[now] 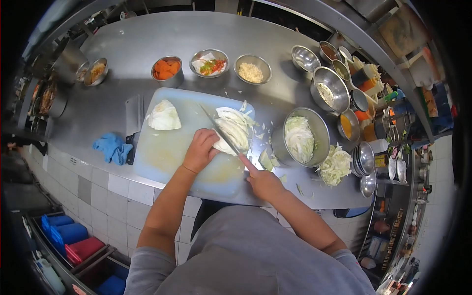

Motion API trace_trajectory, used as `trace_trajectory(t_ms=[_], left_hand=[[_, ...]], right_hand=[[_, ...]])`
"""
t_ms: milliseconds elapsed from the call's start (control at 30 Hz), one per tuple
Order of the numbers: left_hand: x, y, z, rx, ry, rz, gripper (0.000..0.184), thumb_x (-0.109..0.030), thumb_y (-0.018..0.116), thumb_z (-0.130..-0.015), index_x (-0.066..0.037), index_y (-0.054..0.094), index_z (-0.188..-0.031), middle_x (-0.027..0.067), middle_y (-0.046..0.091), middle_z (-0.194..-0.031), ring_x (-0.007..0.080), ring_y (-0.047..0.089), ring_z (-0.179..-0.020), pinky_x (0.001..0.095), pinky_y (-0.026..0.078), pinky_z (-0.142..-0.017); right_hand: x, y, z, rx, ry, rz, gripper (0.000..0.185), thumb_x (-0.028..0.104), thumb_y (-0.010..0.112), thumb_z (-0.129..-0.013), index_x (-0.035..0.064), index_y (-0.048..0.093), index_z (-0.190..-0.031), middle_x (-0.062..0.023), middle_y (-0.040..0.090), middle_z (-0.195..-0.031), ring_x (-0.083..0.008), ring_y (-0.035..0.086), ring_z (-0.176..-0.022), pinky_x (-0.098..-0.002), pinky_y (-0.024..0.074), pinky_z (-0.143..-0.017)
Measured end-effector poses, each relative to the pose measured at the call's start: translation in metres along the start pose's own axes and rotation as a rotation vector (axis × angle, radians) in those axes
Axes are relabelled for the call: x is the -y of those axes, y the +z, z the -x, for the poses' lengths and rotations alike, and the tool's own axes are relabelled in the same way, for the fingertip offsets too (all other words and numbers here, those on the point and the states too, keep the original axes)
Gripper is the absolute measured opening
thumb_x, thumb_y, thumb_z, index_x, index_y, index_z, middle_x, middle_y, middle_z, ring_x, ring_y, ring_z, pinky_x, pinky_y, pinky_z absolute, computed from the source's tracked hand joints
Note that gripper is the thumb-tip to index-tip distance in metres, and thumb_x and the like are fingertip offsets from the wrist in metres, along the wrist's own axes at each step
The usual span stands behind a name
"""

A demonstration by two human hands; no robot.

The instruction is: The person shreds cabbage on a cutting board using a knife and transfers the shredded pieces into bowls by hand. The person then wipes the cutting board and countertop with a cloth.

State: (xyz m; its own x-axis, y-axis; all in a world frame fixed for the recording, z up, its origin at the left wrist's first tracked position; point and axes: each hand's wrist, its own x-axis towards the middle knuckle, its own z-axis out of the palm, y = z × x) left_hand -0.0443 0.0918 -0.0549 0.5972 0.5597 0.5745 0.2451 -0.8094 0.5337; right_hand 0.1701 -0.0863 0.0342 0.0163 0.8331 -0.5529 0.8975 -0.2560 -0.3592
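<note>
At left of the frame, a blue cloth [112, 147] lies beside a cleaver [133, 115]. Left of centre, a cabbage wedge [164, 115] sits on your cutting board [172, 152]. At centre, your left hand [200, 149] bends its fingers against the sliced cabbage [233, 125]; you cannot tell whether they grip it. Your right hand [265, 184], just right, has its fingers wrapped around the handle of the knife [227, 139], its blade across the slices. Right of centre, a metal pot [322, 125] holds cabbage.

Fisheye curvature, black corners, glare on tabletop [281, 94]
</note>
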Motion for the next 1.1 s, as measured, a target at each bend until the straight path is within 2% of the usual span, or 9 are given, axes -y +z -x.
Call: trace_trajectory(t_ms=[100,200,267,467,700,867,1100], left_hand=[[-0.002,0.001,0.002,-0.016,-0.011,0.043,0.044,-0.009,0.087,-0.076,-0.008,0.069,-0.117,0.011,0.063,-0.126,0.0395,0.057,-0.119,0.0491,0.051,-0.104],[-0.008,-0.002,0.0,-0.017,-0.01,-0.039,0.043,-0.008,0.086,-0.077,-0.01,0.069,-0.116,0.0102,0.062,-0.125,0.0386,0.057,-0.118,0.0487,0.052,-0.103],[-0.01,-0.001,0.0,-0.021,-0.04,-0.098,0.045,-0.007,0.086,-0.076,-0.012,0.068,-0.116,0.0099,0.06,-0.122,0.0378,0.057,-0.116,0.0478,0.052,-0.102],[-0.005,0.006,0.0,0.023,-0.06,-0.053,0.045,-0.004,0.087,-0.075,-0.013,0.07,-0.117,0.0103,0.06,-0.122,0.0368,0.056,-0.117,0.0462,0.053,-0.099],[-0.006,0.011,-0.012,0.001,-0.031,-0.019,0.044,-0.005,0.086,-0.076,-0.012,0.071,-0.117,0.0112,0.06,-0.123,0.0375,0.057,-0.116,0.0464,0.054,-0.097],[-0.002,0.012,-0.012,0.009,-0.033,-0.003,0.042,-0.005,0.087,-0.076,-0.011,0.071,-0.115,0.0111,0.061,-0.121,0.0383,0.057,-0.116,0.0482,0.053,-0.098],[0.001,0.011,-0.011,0.019,-0.04,0.007,0.042,-0.003,0.085,-0.077,-0.009,0.071,-0.116,0.012,0.063,-0.123,0.0398,0.059,-0.116,0.0485,0.053,-0.1]], right_hand=[[0.002,-0.017,0.019,0.044,0.02,-0.05,0.083,0.023,0.059,-0.109,0.0411,0.011,-0.174,-0.0257,0.075,-0.099,-0.0465,0.074,-0.091,-0.0543,0.0573,-0.088],[0.008,-0.035,0.051,-0.064,0.024,-0.004,0.08,0.024,0.061,-0.109,0.0403,0.017,-0.174,-0.0251,0.075,-0.1,-0.0449,0.074,-0.093,-0.0547,0.0569,-0.088],[0.013,-0.052,0.078,-0.123,0.06,0.154,0.078,0.027,0.06,-0.11,0.0398,0.017,-0.174,-0.0213,0.075,-0.096,-0.0383,0.076,-0.084,-0.0527,0.0605,-0.077],[0.028,-0.088,0.133,0.023,0.055,0.258,0.075,0.028,0.061,-0.11,0.0387,0.023,-0.174,-0.0174,0.075,-0.09,-0.0355,0.076,-0.078,-0.0502,0.0616,-0.073],[0.025,-0.092,0.137,0.014,0.057,0.243,0.075,0.03,0.062,-0.109,0.0373,0.025,-0.173,-0.017,0.075,-0.086,-0.0351,0.076,-0.075,-0.0496,0.0617,-0.07],[0.027,-0.108,0.143,0.118,0.11,0.238,0.074,0.03,0.061,-0.11,0.0397,0.023,-0.173,-0.0167,0.076,-0.086,-0.036,0.076,-0.077,-0.0512,0.0612,-0.071],[0.006,-0.106,0.124,0.144,0.09,0.164,0.075,0.029,0.062,-0.11,0.0428,0.023,-0.172,-0.0176,0.076,-0.088,-0.038,0.076,-0.082,-0.0518,0.0604,-0.075]])
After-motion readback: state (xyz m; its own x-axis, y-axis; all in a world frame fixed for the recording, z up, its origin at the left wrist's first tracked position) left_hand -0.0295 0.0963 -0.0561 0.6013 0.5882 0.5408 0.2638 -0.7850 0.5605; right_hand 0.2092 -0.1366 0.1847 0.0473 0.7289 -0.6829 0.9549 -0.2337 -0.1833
